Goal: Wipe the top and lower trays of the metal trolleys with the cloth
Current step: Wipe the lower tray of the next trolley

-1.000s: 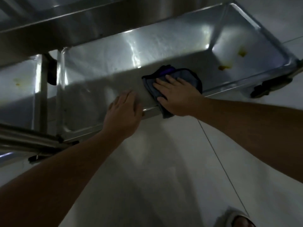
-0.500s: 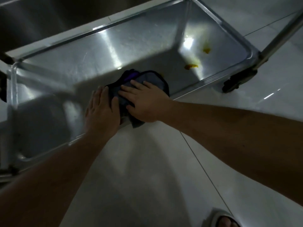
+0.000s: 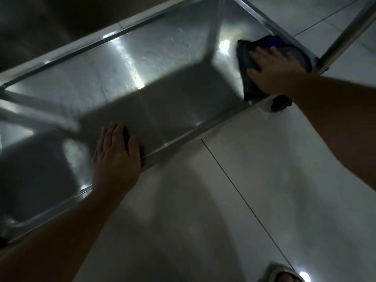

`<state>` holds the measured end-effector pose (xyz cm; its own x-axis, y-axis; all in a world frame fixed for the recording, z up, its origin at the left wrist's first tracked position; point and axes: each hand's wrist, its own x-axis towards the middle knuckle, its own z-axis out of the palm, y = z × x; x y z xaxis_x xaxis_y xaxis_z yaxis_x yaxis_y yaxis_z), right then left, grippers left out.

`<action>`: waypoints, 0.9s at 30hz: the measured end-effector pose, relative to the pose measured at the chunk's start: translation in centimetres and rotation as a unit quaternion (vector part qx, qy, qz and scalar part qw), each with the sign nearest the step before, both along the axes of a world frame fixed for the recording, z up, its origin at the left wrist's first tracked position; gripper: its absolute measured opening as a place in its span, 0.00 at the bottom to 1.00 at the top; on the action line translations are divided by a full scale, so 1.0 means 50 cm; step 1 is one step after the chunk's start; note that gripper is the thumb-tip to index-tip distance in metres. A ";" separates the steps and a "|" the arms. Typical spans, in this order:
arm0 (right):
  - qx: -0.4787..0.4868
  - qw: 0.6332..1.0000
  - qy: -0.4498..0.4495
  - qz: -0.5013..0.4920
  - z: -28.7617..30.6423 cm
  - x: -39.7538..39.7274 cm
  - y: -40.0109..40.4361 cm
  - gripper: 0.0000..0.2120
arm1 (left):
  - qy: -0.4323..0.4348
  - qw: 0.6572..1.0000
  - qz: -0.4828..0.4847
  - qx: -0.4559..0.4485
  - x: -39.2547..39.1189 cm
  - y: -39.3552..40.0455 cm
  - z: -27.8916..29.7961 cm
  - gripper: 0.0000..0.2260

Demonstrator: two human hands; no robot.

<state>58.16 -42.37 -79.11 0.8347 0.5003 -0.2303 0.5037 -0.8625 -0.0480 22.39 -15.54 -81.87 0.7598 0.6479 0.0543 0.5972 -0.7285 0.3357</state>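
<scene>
The lower tray [image 3: 154, 82] of a metal trolley lies below me, shiny, half in shadow. A dark blue cloth [image 3: 247, 58] sits in its far right corner. My right hand [image 3: 274, 72] presses flat on the cloth, fingers spread. The yellow stains seen earlier in that corner are hidden under the cloth and hand. My left hand [image 3: 116, 157] rests flat on the tray's near rim, fingers straight, holding nothing.
A trolley leg [image 3: 345, 33] rises at the right corner, with a black caster [image 3: 279, 103] beneath it. A blurred metal bar [image 3: 40, 117] crosses at left. White tiled floor [image 3: 223, 200] spreads in front. A slippered foot [image 3: 284, 275] shows at the bottom right.
My right hand has slid the cloth from the middle of the near rim to the tray's far right corner, over the yellow stains. My left hand stays on the near rim.
</scene>
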 end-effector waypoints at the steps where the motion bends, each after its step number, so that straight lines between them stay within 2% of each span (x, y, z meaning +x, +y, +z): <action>1: -0.003 0.999 0.013 -0.030 -0.002 0.014 -0.002 0.34 | 0.005 1.000 0.002 0.005 0.000 -0.001 -0.003 0.33; 3: 0.006 0.998 0.026 -0.062 -0.004 0.002 0.029 0.35 | 0.018 1.000 0.002 0.017 0.003 -0.005 -0.005 0.34; 5: 0.027 0.999 0.015 -0.030 -0.002 -0.055 0.098 0.34 | 0.026 0.999 0.000 0.026 0.005 -0.007 -0.005 0.34; 9: 0.058 0.986 -0.006 0.155 -0.001 -0.234 0.286 0.33 | 0.030 0.999 -0.001 0.029 0.005 -0.008 -0.002 0.32; 12: 0.051 0.941 0.021 0.334 -0.008 -0.353 0.407 0.29 | 0.022 0.999 -0.005 0.030 0.000 -0.012 0.000 0.31; 14: 0.036 0.910 0.033 0.413 -0.008 -0.362 0.442 0.27 | 0.025 0.999 -0.005 0.024 0.000 -0.012 0.000 0.31; 16: 0.025 0.902 0.031 0.429 -0.006 -0.328 0.449 0.27 | 0.024 0.999 -0.007 0.020 0.002 -0.012 -0.001 0.31; 18: 0.027 0.916 0.023 0.399 0.005 -0.269 0.444 0.28 | 0.012 0.999 -0.004 0.029 0.001 -0.013 -0.001 0.31; 20: 0.042 0.947 0.017 0.318 0.016 -0.179 0.417 0.29 | 0.006 0.999 -0.005 0.037 0.000 -0.012 -0.003 0.30; 24: 0.070 0.996 -0.009 0.061 0.011 0.046 0.242 0.28 | 0.002 0.999 -0.002 0.039 0.000 -0.010 -0.006 0.29; 27: 0.041 0.994 0.029 -0.097 -0.002 0.138 0.103 0.33 | -0.005 0.999 0.000 0.047 -0.001 -0.012 -0.009 0.30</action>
<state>65.04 -37.23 -79.19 0.9040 0.3493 -0.2465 0.3218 -0.9356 -0.1454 22.36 -16.16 -82.34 0.7584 0.6402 0.1224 0.5949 -0.7566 0.2715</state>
